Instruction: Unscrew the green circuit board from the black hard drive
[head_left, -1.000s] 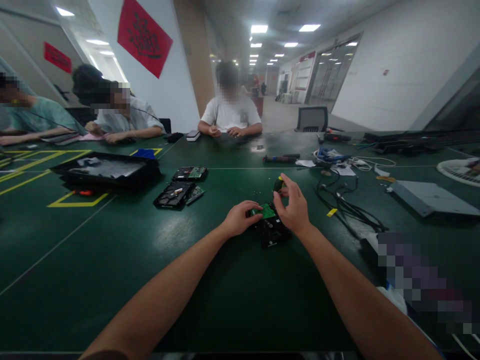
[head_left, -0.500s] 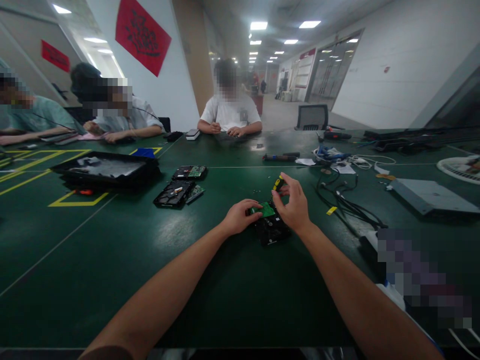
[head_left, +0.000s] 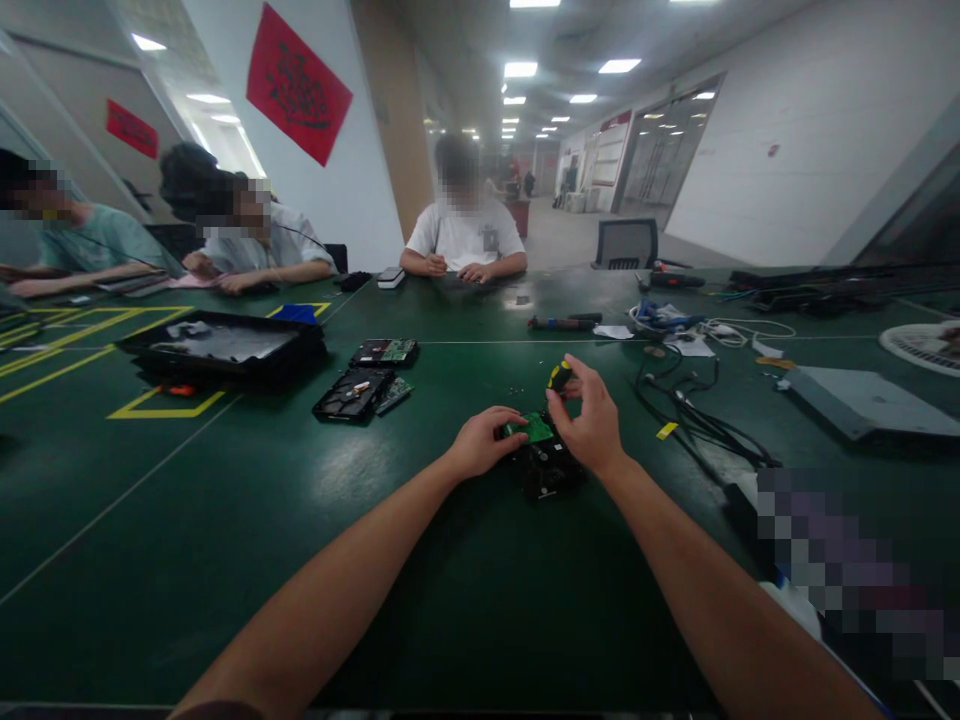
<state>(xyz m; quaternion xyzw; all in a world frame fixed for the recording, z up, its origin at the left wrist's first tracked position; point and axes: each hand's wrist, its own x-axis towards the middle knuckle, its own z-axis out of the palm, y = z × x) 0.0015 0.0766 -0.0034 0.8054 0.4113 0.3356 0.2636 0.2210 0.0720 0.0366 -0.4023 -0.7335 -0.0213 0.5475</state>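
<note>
A black hard drive (head_left: 551,468) lies on the green table in front of me, with a green circuit board (head_left: 538,428) on its far part. My left hand (head_left: 484,442) holds the drive at its left side, thumb and fingers against the board. Between the fingertips of my right hand (head_left: 592,415) is the yellow-and-black handle of a screwdriver (head_left: 559,375), standing tilted above the board. The screwdriver's tip is hidden by my hand. Several tiny screws (head_left: 516,391) lie just beyond the drive.
At left are another opened hard drive (head_left: 352,394), a drive with its board showing (head_left: 384,352) and a black tray (head_left: 225,345). To the right lie black cables (head_left: 694,415), a grey metal box (head_left: 870,400) and a white fan (head_left: 922,347). Co-workers sit across the table.
My view has tipped up a little, so the table things sit slightly lower. The screwdriver handle looks slightly turned in my right fingers; both hands stay at the drive.
</note>
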